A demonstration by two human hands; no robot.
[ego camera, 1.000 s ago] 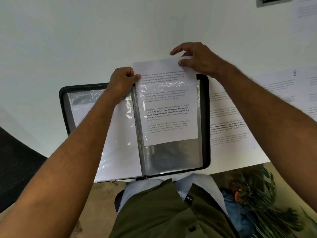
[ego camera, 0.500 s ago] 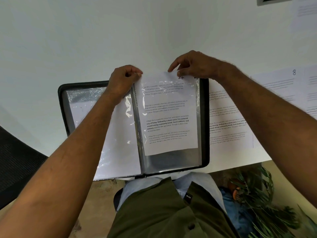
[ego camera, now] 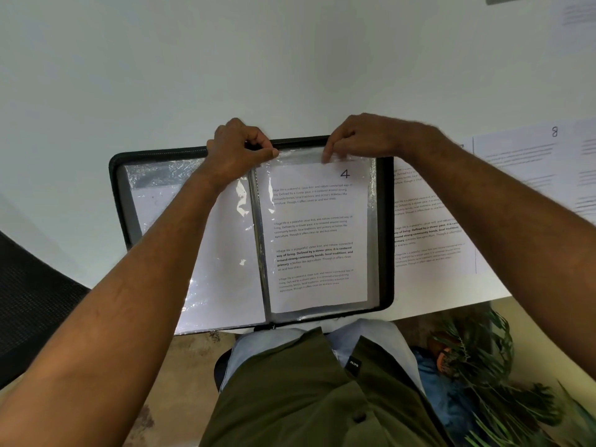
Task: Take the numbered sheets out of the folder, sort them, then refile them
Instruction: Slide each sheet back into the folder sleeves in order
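Head view: sheet 4 sleeved, just below both pinching hands.

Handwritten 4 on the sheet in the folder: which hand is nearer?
Right. The right hand pinches the sleeve top just above and left of the 4. The left hand grips the sleeve's top edge near the folder spine, farther left.

A handwritten "4" is seen at the top right of the sheet in the folder's right sleeve, whose print begins "Village life is a peaceful, close-knit". An "8" is written on a loose sheet on the table.
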